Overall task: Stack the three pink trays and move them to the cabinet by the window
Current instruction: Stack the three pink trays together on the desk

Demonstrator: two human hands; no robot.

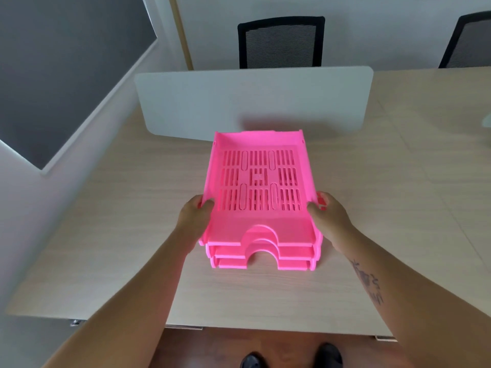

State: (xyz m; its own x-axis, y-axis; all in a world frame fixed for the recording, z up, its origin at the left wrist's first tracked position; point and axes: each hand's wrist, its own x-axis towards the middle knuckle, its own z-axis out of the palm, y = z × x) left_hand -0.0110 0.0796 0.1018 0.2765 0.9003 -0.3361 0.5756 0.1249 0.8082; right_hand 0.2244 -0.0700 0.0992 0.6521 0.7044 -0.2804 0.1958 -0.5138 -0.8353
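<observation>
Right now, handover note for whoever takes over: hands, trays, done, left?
Left hand: gripping the left side wall of the pink tray stack.
Right hand: gripping its right side wall.
Trays: three nested, near end on the wooden desk, in front of the white divider.
Done: stacking.
Left: lift the stack and carry it to the cabinet by the window, which is not in view.
</observation>
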